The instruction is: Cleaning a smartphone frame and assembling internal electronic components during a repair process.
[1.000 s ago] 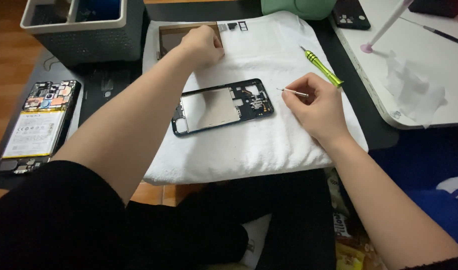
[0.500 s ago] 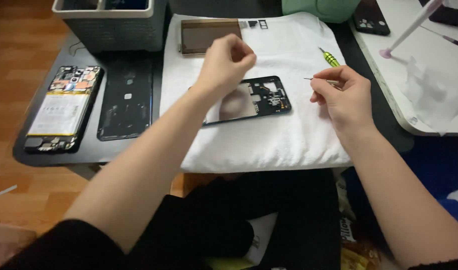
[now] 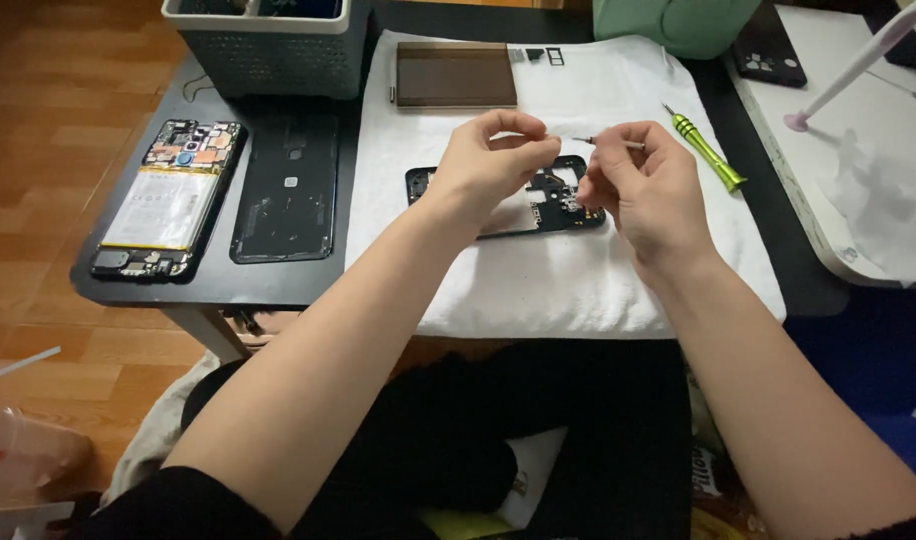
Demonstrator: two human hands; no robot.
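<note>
From the head camera, both hands meet above the black phone frame (image 3: pixel 538 200), which lies flat on the white cloth (image 3: pixel 578 270) near the middle of the view. The right hand (image 3: pixel 650 195) has its fingers closed in a pinch on a thin metal tool (image 3: pixel 610 143), which looks like fine tweezers, pointing toward nine o'clock. The left hand (image 3: pixel 490 165) has thumb and forefinger drawn together at the tool's tip; whether they hold a tiny part there is too small to tell. As a judgement, work this fine goes best low over the cloth, wrists braced, so anything dropped lands on white and stays findable. At two o'clock from the hands a green screwdriver (image 3: pixel 706 150) lies on the cloth; at twelve o'clock rests a brown rectangular panel (image 3: pixel 456 75) with small black pieces (image 3: pixel 538 55) just beside it. The cloth covers part of a low dark table (image 3: pixel 278 285); toward nine o'clock lie a black back cover (image 3: pixel 286 187) and an opened phone body (image 3: pixel 170 198) showing its battery, with a grey basket (image 3: pixel 268 45) at eleven o'clock. The floor is wood, and a white board (image 3: pixel 848 180) sits at three o'clock.
</note>
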